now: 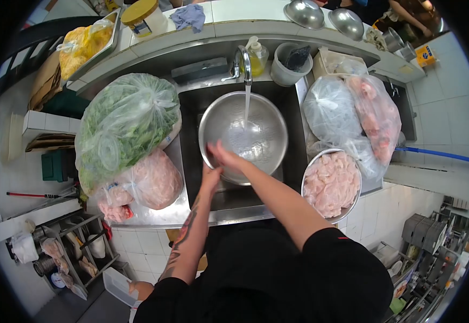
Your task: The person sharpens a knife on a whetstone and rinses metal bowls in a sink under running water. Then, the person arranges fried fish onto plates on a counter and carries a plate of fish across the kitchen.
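Water runs from the faucet (pixel 243 60) into a large metal bowl (pixel 272 129) in the dark sink (pixel 191 113). At the bowl's lower left edge is my left hand (pixel 211 176), its fingers mostly hidden against the bowl's outer side. My right hand (pixel 223 156) is just above it, over the inside of the rim, with its fingers apart and slightly blurred. Right of the sink stands a metal bowl (pixel 332 183) full of pale raw meat pieces.
Left of the sink lie a bag of leafy greens (pixel 127 124) and a bag of pale meat (pixel 156 180). Bagged meat (pixel 374 113) lies right. Behind are a soap bottle (pixel 257 56) and a grey tub (pixel 285 72). Another person's arm (pixel 409 19) shows at the top right.
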The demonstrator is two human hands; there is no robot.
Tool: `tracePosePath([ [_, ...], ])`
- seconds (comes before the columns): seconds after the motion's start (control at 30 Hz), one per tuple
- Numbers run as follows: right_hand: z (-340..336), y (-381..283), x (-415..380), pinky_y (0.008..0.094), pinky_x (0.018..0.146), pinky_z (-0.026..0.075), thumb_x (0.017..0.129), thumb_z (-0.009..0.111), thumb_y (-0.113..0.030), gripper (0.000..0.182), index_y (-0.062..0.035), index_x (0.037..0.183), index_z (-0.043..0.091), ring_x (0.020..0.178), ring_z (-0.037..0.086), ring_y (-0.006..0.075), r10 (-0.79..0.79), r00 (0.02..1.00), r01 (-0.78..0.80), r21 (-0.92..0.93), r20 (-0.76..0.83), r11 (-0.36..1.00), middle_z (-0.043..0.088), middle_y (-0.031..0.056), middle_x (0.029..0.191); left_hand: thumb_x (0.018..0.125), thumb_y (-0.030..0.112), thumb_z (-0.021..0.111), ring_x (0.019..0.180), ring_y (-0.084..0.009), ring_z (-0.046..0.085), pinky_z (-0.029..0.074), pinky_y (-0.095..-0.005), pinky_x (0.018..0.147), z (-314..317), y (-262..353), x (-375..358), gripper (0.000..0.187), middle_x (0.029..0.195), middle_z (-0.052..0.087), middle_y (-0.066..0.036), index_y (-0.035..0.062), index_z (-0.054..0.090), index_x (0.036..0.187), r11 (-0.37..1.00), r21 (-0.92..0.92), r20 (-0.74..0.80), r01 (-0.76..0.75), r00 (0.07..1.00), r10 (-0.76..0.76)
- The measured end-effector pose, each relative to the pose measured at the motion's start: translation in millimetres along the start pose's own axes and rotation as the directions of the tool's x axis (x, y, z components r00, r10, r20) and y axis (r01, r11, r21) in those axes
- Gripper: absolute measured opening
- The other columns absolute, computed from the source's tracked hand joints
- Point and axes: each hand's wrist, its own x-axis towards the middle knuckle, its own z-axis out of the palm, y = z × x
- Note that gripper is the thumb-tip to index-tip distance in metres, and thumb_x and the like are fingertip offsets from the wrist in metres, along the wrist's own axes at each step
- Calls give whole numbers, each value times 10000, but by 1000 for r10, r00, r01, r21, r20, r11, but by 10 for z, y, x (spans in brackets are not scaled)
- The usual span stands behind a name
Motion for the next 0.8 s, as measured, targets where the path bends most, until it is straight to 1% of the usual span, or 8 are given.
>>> tracePosePath([
  [0.03, -181, 305, -2, 389, 1214, 204, 1041, 272, -609, 743, -103, 1583, 219, 1514, 207, 249, 104, 988, -70, -268, 117, 961, 240, 111, 1638, 702, -91, 569, 1022, -245, 654, 560, -331, 748, -34, 324, 42, 846, 1249, 594, -137, 72, 329, 1497, 995, 61, -4, 80, 997, -80],
  [0.17, -190, 637, -890, 376, 968, 466, 1000, 575, -434, 474, -45, 1271, 602, 1142, 632, 248, -464, 874, 342, -861, 144, 376, 676, 155, 1233, 730, 1, 579, 892, -333, 705, 544, -376, 464, 16, 1230, 349, 821, 1185, 613, -194, 90, 289, 1493, 925, 236, 102, 298, 939, -329],
  [0.27, -135, 266, -900, 381, 801, 487, 910, 720, -305, 321, -13, 1031, 663, 857, 647, 217, -381, 877, -141, -914, -293, 380, 709, 130, 935, 927, 311, 599, 1121, -379, 659, 599, -448, 772, 526, 1617, 504, 712, 1352, 570, -235, 80, 330, 1544, 767, 629, 216, 127, 919, -329],
  [0.33, -162, -69, -990, 347, 721, 490, 946, 677, -219, 215, -6, 972, 685, 738, 604, 178, -579, 655, 170, -651, -486, 739, 702, 59, 841, 993, 429, 525, 1341, -415, 498, 446, -460, 1074, 814, 1510, 642, 642, 1503, 444, -261, 87, 408, 1524, 541, 742, 486, -396, 874, -26],
  [0.47, -11, -599, -1476, 303, 799, 512, 1006, 604, -131, 206, -8, 1160, 662, 876, 647, 132, -388, 587, 618, 82, -710, 782, 703, 47, 1021, 1034, 428, 483, 1466, -375, 343, 274, -408, 1197, 1138, 1522, 458, 573, 1566, 378, -230, 86, 465, 1493, 473, 640, 580, -605, 785, 218],
  [0.53, -84, -471, -1625, 316, 859, 513, 1012, 608, -157, 257, -3, 1215, 637, 964, 653, 146, -337, 526, 669, 135, -781, 731, 696, 58, 1096, 1039, 432, 487, 1455, -323, 378, 285, -393, 1191, 1091, 1208, 770, 600, 1544, 426, -205, 36, 455, 1488, 671, 572, 427, -472, 870, 248],
  [0.63, -22, -370, -1947, 309, 841, 511, 1007, 627, -197, 281, -37, 1237, 611, 938, 647, 165, -199, 432, 729, 212, -880, 651, 687, 37, 1088, 1043, 485, 486, 1237, -242, 546, 444, -388, 1000, 950, 1120, 1562, 583, 1402, 557, -135, 28, 523, 1403, 944, 226, 226, 242, 930, -292],
  [0.8, 3, -375, -2366, 287, 779, 503, 1001, 643, -205, 210, -61, 1154, 642, 890, 627, 129, -202, 289, 749, 90, -936, 656, 681, 19, 1030, 1048, 424, 484, 1489, -324, 305, 322, -510, 1178, 1229, 1607, 2119, 702, 1607, 302, -210, -50, 275, 1521, 944, -306, 188, 120, 980, -64],
])
